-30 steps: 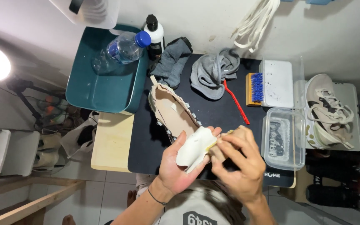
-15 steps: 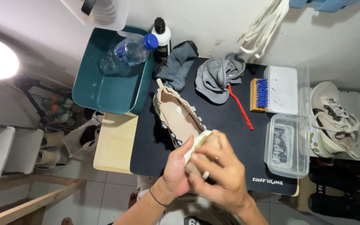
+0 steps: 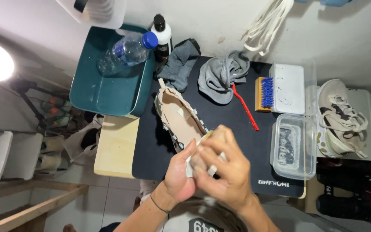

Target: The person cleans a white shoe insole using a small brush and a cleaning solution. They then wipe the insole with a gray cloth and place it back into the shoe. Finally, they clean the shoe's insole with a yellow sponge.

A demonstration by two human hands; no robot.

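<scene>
Left hand [image 3: 181, 174] cups a white cloth wad [image 3: 190, 165]; right hand [image 3: 224, 165] closes over it, fingers curled, pressing down. Both hover above the black rectangular mat [image 3: 232, 124]. Just beyond lies the beige upturned shoe [image 3: 177, 118], its heel end touching the hands.
</scene>
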